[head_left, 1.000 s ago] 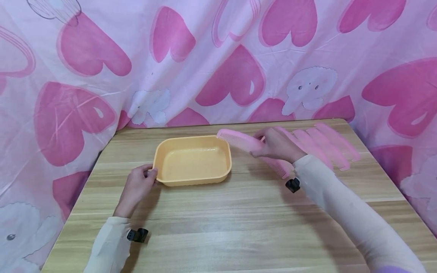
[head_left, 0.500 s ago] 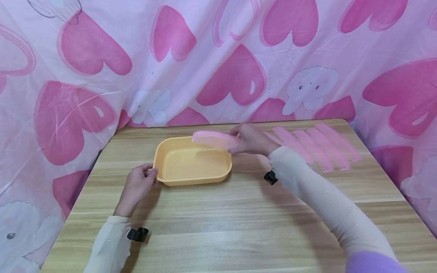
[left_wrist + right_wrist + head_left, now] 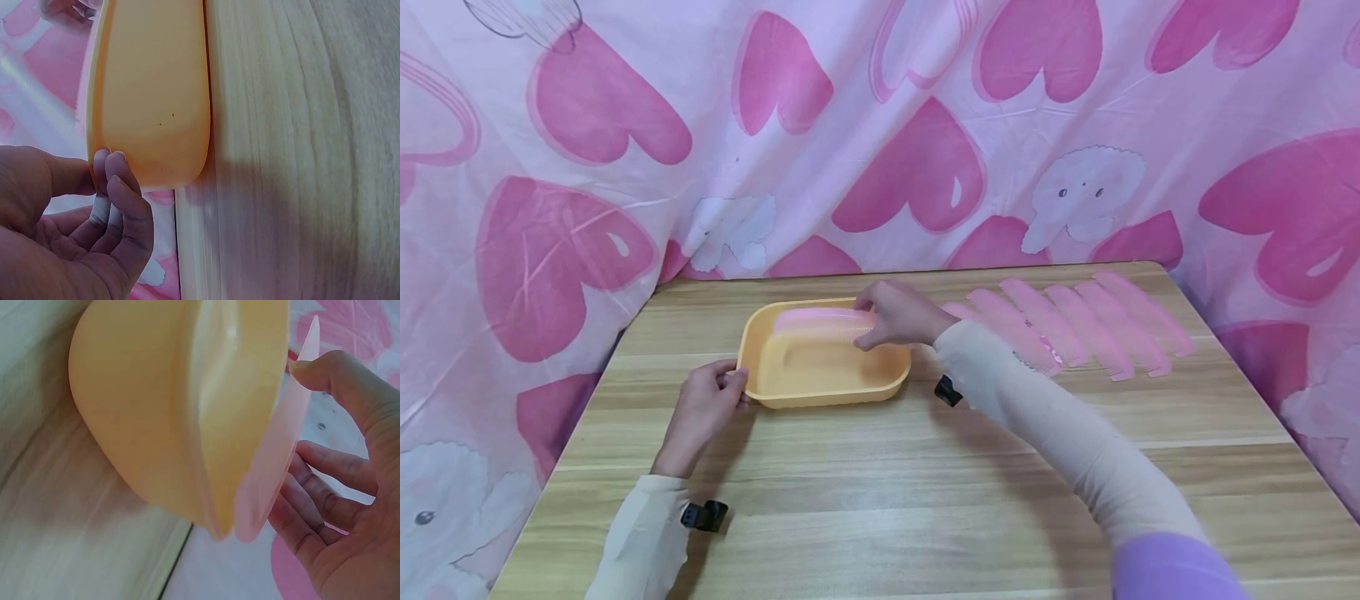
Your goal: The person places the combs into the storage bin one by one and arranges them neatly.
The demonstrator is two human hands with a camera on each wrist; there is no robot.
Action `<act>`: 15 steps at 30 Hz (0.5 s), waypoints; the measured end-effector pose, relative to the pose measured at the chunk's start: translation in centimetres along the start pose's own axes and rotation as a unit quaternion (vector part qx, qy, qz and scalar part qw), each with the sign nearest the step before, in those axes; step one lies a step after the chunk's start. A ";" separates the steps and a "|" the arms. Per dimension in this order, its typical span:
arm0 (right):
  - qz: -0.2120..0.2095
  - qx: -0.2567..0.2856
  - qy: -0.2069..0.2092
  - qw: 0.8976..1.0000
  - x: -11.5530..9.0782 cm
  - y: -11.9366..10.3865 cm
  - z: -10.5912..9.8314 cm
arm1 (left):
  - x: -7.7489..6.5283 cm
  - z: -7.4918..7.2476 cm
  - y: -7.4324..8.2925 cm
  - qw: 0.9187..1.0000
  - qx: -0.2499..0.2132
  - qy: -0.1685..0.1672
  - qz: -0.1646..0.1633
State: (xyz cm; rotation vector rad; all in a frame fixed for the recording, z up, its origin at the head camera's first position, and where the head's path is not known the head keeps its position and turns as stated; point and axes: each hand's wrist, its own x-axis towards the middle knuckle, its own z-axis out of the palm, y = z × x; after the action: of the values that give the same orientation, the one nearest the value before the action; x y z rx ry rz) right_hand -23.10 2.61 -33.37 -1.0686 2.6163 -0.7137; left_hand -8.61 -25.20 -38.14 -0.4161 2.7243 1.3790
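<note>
A yellow plastic tray (image 3: 827,398) with rounded corners stands on the table. At its near left corner my left hand (image 3: 703,408) pinches the rim; in the left wrist view the thumb and fingertips meet on the tray's end (image 3: 150,94). My right hand (image 3: 906,314) is over the tray's right part and holds a pink comb (image 3: 812,320) lengthwise along the far side. The right wrist view has the comb (image 3: 275,459) between the thumb and the fingers, beside the tray wall (image 3: 137,394). Whether the comb touches the tray floor I cannot tell.
To the right, several more pink combs (image 3: 1093,329) lie slanted side by side on the wooden table (image 3: 887,500). A pink curtain (image 3: 820,167) with hearts hangs behind the table's far edge. Black wrist cameras (image 3: 703,517) sit on both sleeves.
My right hand has carried the comb leftward from beside the other combs to over the tray, and lowered it inside the rim. The left hand has kept its grip on the tray.
</note>
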 end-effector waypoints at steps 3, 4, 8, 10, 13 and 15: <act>0.000 -0.007 -0.011 1.000 0.5 -0.3 0.8 | 0.0 0.0 0.0 1.000 0.001 0.001 -0.002; -0.002 -0.010 -0.013 1.000 0.6 -0.4 1.0 | 0.0 0.1 0.1 1.000 0.002 0.002 -0.003; -0.005 -0.014 -0.021 1.000 1.2 -0.6 2.1 | 0.0 0.1 0.1 1.000 0.004 0.002 -0.006; -0.003 -0.017 -0.027 0.999 1.5 -0.6 2.6 | 0.0 0.1 0.1 1.000 0.005 0.003 -0.009; 0.007 -0.017 -0.036 0.999 1.7 -0.6 3.4 | 0.0 0.1 0.3 1.000 0.006 0.003 -0.012; 0.015 -0.017 -0.041 0.999 1.9 -0.6 3.9 | 0.0 0.1 0.3 1.000 0.008 0.003 -0.012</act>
State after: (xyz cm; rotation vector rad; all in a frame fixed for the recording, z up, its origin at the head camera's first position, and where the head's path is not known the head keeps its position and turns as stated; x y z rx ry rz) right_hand -22.60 -0.46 -36.45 -1.0416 2.5768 -0.6079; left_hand -8.68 -24.95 -37.95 -0.4519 2.7237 1.3528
